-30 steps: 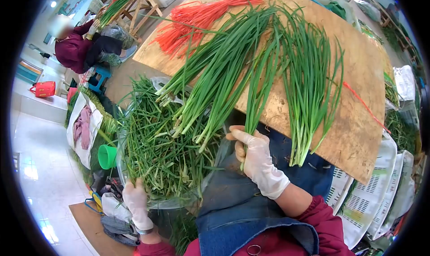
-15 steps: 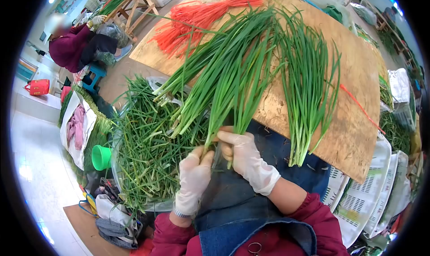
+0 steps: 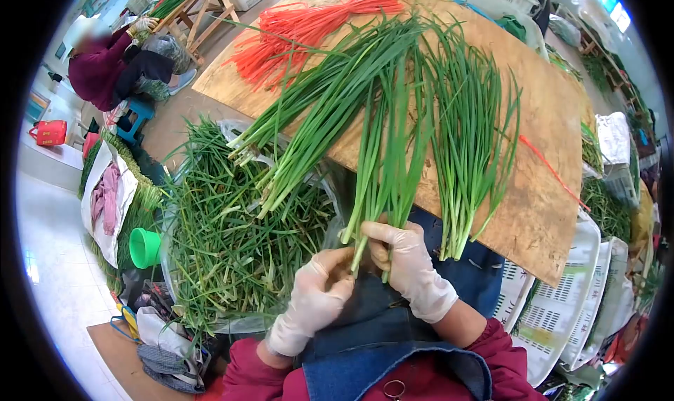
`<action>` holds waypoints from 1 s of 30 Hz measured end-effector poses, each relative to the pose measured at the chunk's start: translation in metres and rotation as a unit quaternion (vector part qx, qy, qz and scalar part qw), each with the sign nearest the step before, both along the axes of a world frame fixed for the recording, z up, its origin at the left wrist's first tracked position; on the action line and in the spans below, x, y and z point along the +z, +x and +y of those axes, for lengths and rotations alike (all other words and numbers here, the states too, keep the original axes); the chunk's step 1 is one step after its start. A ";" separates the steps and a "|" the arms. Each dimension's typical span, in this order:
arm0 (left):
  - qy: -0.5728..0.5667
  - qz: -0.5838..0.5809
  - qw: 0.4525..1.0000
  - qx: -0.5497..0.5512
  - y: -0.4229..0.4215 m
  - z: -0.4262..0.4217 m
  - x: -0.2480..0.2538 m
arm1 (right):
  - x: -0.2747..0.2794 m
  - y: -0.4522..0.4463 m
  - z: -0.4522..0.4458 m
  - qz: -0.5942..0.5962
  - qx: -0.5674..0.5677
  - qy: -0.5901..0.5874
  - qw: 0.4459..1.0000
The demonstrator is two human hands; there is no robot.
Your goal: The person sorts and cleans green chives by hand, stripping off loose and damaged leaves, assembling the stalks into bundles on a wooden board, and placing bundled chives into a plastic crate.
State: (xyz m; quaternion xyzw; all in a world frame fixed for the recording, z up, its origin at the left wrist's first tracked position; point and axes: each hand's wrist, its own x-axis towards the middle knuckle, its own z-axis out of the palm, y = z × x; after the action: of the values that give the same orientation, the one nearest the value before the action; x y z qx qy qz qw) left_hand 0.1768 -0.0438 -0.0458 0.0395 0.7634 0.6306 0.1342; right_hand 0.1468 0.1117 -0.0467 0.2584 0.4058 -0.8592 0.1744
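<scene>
Long green garlic chives (image 3: 393, 169) hang from the board's edge toward me, white stem ends lowest. My right hand (image 3: 414, 268), in a thin whitish glove, is closed around a few of these stems near their ends. Close by on the left, my gloved left hand (image 3: 316, 292) has its fingers and thumb curled at the lowest stem end, pinching there. A bigger bunch of chives (image 3: 302, 148) fans out to the left on the board, and another bunch (image 3: 467, 155) lies to the right.
A wooden board (image 3: 540, 211) carries red ties (image 3: 309, 32) and a single red strip (image 3: 554, 173). Left of my hands sits a plastic-lined heap of chive trimmings (image 3: 239, 239), beside a green cup (image 3: 144, 248). White crates (image 3: 562, 317) stand right. Another person (image 3: 105, 68) sits at far left.
Both hands have shifted slightly right and down with a few stems, now apart from the left bunch. My left thumb and forefinger have spread somewhat. The whole view has shifted slightly left.
</scene>
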 end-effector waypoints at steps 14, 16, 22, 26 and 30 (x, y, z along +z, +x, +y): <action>0.026 0.133 0.976 0.170 0.007 -0.012 0.019 | 0.010 0.009 0.032 0.120 -0.017 -0.167 0.979; 0.048 0.121 0.950 0.285 0.023 -0.044 0.011 | 0.000 0.009 0.035 0.114 -0.024 -0.216 0.969; -0.497 0.109 0.792 0.337 0.056 -0.149 -0.049 | -0.006 0.006 0.028 0.068 -0.024 -0.240 0.968; -0.429 0.250 0.832 0.245 0.024 -0.089 -0.024 | -0.006 0.005 0.024 0.067 -0.023 -0.221 0.973; -0.439 0.400 0.790 0.150 -0.031 -0.025 -0.008 | 0.001 0.006 0.022 0.038 -0.025 -0.142 0.989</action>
State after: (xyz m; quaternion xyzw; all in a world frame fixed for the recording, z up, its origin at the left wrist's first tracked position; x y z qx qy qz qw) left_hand 0.1453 -0.0686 -0.0542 0.1102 0.9399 0.1670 -0.2767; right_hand 0.1528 0.1336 -0.0458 0.2086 0.2792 -0.9213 0.1725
